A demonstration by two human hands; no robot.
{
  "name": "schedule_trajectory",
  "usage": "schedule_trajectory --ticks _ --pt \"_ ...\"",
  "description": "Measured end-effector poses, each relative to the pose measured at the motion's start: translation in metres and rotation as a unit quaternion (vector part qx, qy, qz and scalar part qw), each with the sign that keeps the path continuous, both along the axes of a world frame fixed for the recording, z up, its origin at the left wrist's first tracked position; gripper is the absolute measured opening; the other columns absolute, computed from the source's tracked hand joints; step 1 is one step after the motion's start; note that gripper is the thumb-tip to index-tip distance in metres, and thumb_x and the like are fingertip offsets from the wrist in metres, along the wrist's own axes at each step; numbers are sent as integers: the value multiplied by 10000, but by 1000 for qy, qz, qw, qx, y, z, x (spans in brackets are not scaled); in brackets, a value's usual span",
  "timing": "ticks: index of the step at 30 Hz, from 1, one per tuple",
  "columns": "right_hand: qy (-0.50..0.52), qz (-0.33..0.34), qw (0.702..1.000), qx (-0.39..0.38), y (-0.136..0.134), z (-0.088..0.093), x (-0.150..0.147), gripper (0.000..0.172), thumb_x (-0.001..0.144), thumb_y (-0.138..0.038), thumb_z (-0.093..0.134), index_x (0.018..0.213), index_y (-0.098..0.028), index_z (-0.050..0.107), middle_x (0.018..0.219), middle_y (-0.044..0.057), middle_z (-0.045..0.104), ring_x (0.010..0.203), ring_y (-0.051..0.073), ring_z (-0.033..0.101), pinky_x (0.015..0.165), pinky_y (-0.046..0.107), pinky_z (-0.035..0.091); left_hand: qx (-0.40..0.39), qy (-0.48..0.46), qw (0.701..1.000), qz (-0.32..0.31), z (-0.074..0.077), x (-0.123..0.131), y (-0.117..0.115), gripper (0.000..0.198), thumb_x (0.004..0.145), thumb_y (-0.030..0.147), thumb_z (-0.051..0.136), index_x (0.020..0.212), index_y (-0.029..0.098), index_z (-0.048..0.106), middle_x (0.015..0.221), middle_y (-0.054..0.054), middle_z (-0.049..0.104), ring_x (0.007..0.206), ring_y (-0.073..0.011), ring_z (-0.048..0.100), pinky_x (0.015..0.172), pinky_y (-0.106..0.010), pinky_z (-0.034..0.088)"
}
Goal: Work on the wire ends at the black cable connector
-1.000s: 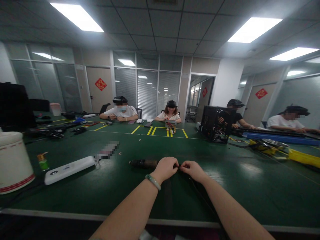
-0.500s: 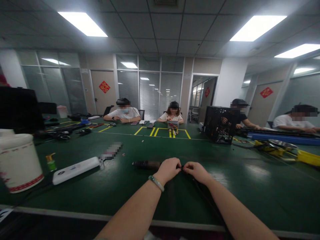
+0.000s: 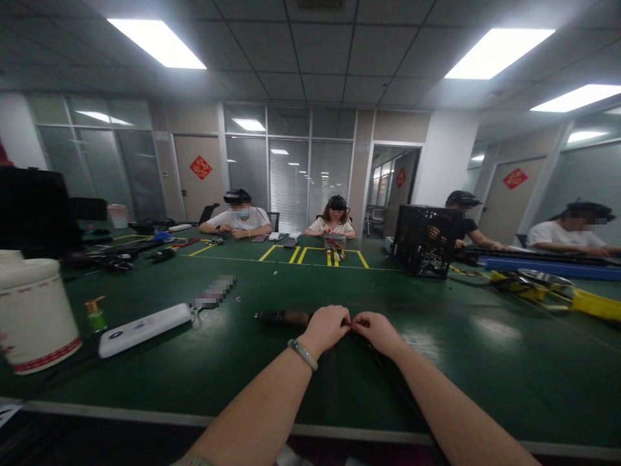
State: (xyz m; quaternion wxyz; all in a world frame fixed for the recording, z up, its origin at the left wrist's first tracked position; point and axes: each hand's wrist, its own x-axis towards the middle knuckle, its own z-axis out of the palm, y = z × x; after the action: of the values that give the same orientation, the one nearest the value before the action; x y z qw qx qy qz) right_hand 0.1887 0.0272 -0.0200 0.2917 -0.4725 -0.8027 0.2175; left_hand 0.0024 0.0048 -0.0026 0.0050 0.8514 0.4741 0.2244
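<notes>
Fingers of left hand and right hand curled close, cannot tell whether gripping, dark tool partly covered

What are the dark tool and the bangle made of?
The dark tool looks like matte plastic, possibly with a metal tip: its body is dull, its end brighter. The bangle could be polished stone or glass: it is pale green and glossy.

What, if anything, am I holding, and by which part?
I can't tell: your left hand covers one end of the tool, and anything in your right hand is too small to see.
</notes>
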Motion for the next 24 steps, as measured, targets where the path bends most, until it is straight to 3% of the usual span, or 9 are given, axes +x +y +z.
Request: schedule_trajectory --ticks 7,12,24 --pt "8 18 1000 -11 5 -4 2 222 790 -345 554 821 -183 703 763 19 691 708 168 593 648 248 403 -7 -9 1000 10 -1 -1 1 173 812 324 579 948 218 583 956 -22 606 922 -177 555 827 -290 408" --pt "14 31 999 -22 6 -3 4 220 796 -343 547 825 -183 696 766 13 693 718 169 599 675 254 416 -1 -22 1000 -3 -2 -3 1 140 792 318 596 891 222 582 920 -9 606 888 -174 558 796 -286 418" --pt "11 9 999 -35 4 -2 5 199 777 -349 585 822 -199 708 769 9 701 714 167 607 647 244 420 -6 -12 1000 -27 3 -5 0 110 816 258 553 906 222 605 940 -2 618 909 -159 559 826 -287 425"
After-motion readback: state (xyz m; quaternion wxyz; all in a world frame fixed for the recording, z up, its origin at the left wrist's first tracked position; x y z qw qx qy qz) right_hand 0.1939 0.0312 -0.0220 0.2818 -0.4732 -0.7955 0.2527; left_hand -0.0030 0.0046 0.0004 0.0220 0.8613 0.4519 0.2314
